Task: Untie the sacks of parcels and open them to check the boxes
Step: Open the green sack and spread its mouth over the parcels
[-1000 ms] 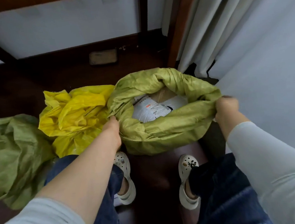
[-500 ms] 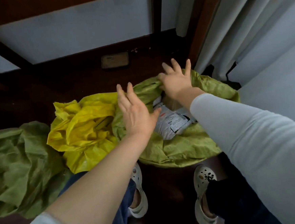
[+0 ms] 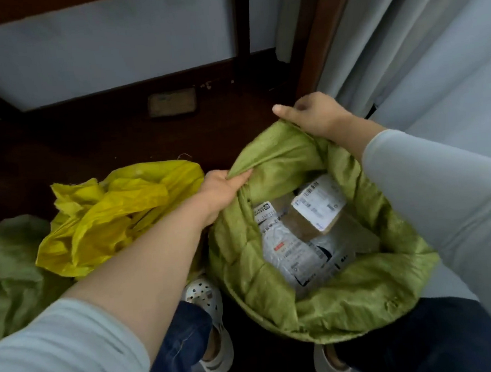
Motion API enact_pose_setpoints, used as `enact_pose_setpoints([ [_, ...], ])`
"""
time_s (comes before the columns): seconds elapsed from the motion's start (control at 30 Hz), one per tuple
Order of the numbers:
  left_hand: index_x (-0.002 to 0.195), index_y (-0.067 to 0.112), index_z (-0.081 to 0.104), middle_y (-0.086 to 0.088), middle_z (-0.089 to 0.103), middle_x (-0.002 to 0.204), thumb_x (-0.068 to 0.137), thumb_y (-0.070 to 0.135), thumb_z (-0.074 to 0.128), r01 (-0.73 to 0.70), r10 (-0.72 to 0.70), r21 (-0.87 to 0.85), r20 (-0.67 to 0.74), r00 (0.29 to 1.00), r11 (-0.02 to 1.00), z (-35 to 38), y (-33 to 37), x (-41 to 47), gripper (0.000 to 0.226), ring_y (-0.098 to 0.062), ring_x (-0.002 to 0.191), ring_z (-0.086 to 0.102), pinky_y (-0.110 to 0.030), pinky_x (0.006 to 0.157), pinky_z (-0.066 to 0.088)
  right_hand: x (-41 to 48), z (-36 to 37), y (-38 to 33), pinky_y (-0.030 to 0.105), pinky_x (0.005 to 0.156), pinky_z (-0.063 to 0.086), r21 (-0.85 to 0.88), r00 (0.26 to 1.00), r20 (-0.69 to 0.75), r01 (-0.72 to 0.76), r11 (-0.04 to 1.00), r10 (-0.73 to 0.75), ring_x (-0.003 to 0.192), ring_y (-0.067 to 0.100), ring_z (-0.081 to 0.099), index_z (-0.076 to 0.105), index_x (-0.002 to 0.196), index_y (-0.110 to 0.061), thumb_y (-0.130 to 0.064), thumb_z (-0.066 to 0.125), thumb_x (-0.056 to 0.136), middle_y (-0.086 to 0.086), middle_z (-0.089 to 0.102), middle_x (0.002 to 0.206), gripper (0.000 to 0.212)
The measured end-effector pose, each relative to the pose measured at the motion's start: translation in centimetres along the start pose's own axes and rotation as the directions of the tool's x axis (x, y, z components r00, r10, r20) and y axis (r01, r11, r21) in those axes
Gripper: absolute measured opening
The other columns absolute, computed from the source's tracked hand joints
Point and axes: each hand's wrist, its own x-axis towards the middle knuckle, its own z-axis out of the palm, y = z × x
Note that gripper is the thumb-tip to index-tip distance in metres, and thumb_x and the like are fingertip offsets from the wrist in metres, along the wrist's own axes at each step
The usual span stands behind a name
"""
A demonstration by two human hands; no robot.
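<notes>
From my head view, the green sack (image 3: pixel 320 297) stands between my feet, its mouth open over the parcels (image 3: pixel 301 234). My left hand (image 3: pixel 224 187) and right hand (image 3: pixel 318 115) are closed on its far rim. The cloth looks soft and limp, so I hold the rolled edge.

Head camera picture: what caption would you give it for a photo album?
Both hands, left hand and right hand, grip the green sack rim, holding it open over labelled parcels.
</notes>
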Motion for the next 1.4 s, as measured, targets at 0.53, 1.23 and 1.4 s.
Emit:
enact_pose_setpoints([
  [0.53,0.109,0.012,0.061,-0.014,0.067,0.087,0.086,0.055,0.053,0.422,-0.423,-0.249,0.051,0.904,0.872,-2.9,-2.1,1.9,0.05,-0.026,0.073,0.063,-0.032,0.06,0.051,-2.3,3.7,4.0,0.029,0.093,0.043,0.026,0.991,0.113,-0.076,0.997,0.073,0.109,0.023,0.057,0.055,0.128,-0.013,-0.026,0.051,0.095,0.009,0.06,0.125,0.036],
  [1.23,0.148,0.018,0.021,-0.007,0.01,0.158,0.091,0.038,0.05,-0.322,0.391,0.711,0.072,0.918,0.626,3.3,1.1,2.2,0.067,-0.023,0.146,0.009,-0.033,0.117,0.012,-6.1,4.8,8.0,0.062,0.111,0.019,-0.408,0.947,-0.175,-0.318,0.856,0.269,0.143,0.038,0.012,0.012,0.149,-0.017,-0.06,0.048,0.085,0.017,0.006,0.157,0.085],
  [1.4,0.149,0.026,0.014,-0.008,0.004,0.158,0.082,0.05,0.061,-0.254,0.287,0.727,0.082,0.954,0.638,4.2,0.9,1.9,0.085,-0.028,0.145,0.007,-0.041,0.116,0.017,-2.2,5.5,9.6,0.057,0.106,0.033,-0.202,0.901,-0.113,-0.433,0.878,0.418,0.137,0.04,0.027,0.006,0.149,-0.017,-0.054,0.065,0.077,0.019,0.009,0.154,0.101],
])
